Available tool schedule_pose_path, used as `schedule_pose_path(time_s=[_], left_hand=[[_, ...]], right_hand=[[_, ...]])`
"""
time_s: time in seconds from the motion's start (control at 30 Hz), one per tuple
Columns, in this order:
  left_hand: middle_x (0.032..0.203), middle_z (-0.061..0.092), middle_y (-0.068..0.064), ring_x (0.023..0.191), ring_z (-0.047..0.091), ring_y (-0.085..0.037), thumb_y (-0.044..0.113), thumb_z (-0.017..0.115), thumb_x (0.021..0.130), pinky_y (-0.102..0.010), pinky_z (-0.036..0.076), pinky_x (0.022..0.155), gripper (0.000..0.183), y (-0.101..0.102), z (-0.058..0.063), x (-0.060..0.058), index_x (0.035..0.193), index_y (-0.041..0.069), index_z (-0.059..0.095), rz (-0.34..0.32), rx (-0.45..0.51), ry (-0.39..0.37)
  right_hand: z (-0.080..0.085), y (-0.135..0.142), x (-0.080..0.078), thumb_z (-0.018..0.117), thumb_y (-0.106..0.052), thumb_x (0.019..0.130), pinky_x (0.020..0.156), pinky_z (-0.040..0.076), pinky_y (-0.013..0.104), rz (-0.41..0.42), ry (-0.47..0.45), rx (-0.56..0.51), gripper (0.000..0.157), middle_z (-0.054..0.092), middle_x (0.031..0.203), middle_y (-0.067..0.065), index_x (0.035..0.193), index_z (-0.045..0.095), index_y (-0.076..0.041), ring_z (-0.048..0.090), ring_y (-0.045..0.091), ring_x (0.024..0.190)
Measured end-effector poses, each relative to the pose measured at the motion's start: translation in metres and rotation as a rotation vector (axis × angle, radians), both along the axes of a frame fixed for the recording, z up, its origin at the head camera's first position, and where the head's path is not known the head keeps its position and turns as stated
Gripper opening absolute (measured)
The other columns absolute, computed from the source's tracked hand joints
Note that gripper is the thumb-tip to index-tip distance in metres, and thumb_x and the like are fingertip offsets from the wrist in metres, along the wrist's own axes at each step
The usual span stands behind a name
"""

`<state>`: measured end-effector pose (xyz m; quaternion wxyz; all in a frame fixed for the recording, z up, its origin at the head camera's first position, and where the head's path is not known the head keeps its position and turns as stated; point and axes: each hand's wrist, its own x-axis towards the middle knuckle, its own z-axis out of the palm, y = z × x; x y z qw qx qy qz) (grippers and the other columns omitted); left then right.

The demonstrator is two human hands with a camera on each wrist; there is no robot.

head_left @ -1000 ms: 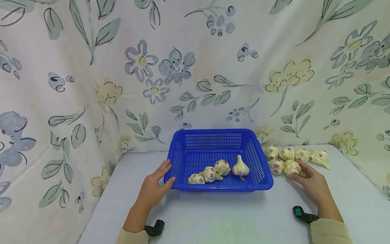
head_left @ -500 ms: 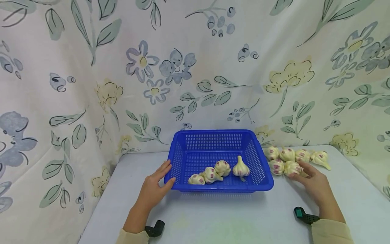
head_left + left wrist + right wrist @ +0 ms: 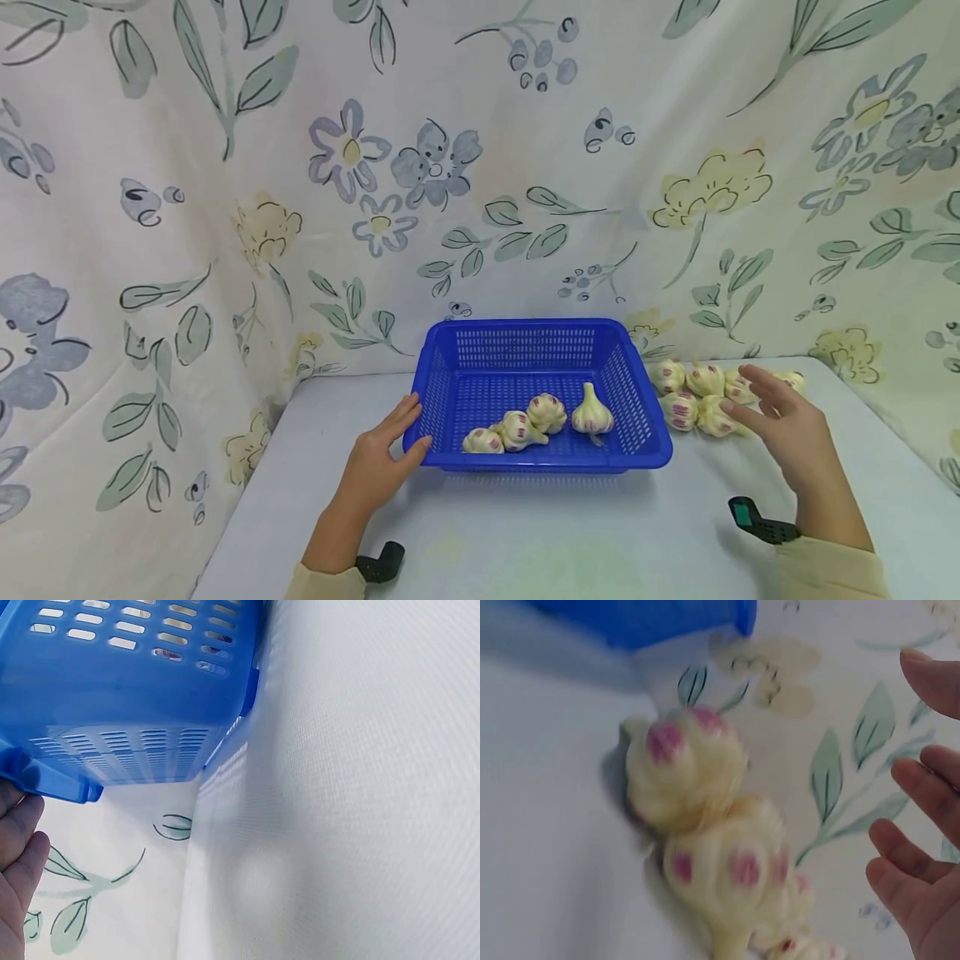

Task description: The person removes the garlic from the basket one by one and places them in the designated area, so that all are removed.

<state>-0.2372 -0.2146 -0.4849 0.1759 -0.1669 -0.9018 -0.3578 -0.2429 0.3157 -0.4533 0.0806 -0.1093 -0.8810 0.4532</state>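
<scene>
A blue plastic basket stands on the white table, with several garlic bulbs lying in its front half. My left hand rests at its front left corner, thumb and fingers spread; in the left wrist view the fingertips meet the rim. To the right of the basket lies a group of garlic bulbs with purple marks. Over the right end of this group is my right hand, fingers apart and nothing between them, partly covering the rear bulbs. The right wrist view shows a gap between that hand and the nearest bulb.
A floral curtain hangs right behind the basket and along the left side. The white table extends in front of the basket. Each wrist wears a black device.
My right hand has let go of the front garlic bulb and risen up and to the right, its fingers opening. The bulb stays in place. The left hand and the basket have not moved.
</scene>
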Motion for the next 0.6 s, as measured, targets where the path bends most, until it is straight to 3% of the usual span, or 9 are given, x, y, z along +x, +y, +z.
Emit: schedule_pose_path(time_s=[0.07,0.13,0.23,0.3,0.5,0.6], left_hand=[[0.149,0.049,0.001,0.138,0.046,-0.023,0.028,0.072,0.090,-0.042,0.043,0.106,0.054,0.000,0.000,0.000,0.138,0.007,0.057,-0.001,-0.001,0.003],[0.149,0.049,0.001,0.138,0.046,-0.023,0.027,0.072,0.090,-0.042,0.043,0.106,0.054,-0.001,0.000,0.000,0.138,0.007,0.057,-0.003,0.000,0.005],[0.149,0.049,0.000,0.138,0.046,-0.023,0.026,0.072,0.090,-0.042,0.043,0.106,0.053,-0.001,0.000,0.001,0.137,0.006,0.058,-0.008,0.005,0.011],[0.149,0.049,0.000,0.138,0.046,-0.023,0.025,0.072,0.090,-0.041,0.043,0.106,0.053,-0.001,-0.001,0.000,0.137,0.006,0.058,-0.011,0.006,0.015],[0.149,0.048,0.002,0.138,0.046,-0.022,0.028,0.072,0.090,-0.042,0.043,0.106,0.054,-0.001,-0.002,-0.001,0.138,0.007,0.058,-0.007,-0.001,0.011],[0.150,0.048,0.002,0.138,0.045,-0.023,0.028,0.072,0.090,-0.043,0.043,0.106,0.054,-0.001,-0.001,0.000,0.138,0.008,0.057,0.001,-0.001,-0.001]], right_hand=[[0.008,-0.011,0.002,0.065,-0.051,0.091,0.112,0.031,0.058,0.018,0.041,0.026,0.078,0.029,0.160,0.015,0.156,0.029,-0.026,0.025,0.044,0.146],[0.016,-0.023,0.004,0.066,-0.050,0.090,0.114,0.034,0.038,0.046,0.079,0.049,0.076,0.033,0.159,0.011,0.155,0.032,-0.027,0.028,0.041,0.145],[0.025,-0.044,0.007,0.069,-0.046,0.090,0.104,0.036,0.010,0.113,0.136,0.059,0.075,0.038,0.157,0.009,0.154,0.035,-0.026,0.034,0.039,0.143],[0.029,-0.059,0.008,0.071,-0.040,0.090,0.096,0.035,0.001,0.171,0.177,0.048,0.073,0.041,0.155,0.008,0.153,0.038,-0.025,0.038,0.034,0.142],[0.029,-0.103,0.007,0.074,-0.030,0.089,0.099,0.037,0.005,0.339,0.243,0.036,0.066,0.048,0.150,0.008,0.148,0.045,-0.020,0.045,0.032,0.138],[0.024,-0.121,0.000,0.074,-0.031,0.089,0.108,0.041,0.022,0.421,0.229,0.053,0.065,0.050,0.149,0.007,0.147,0.046,-0.020,0.044,0.033,0.138]])
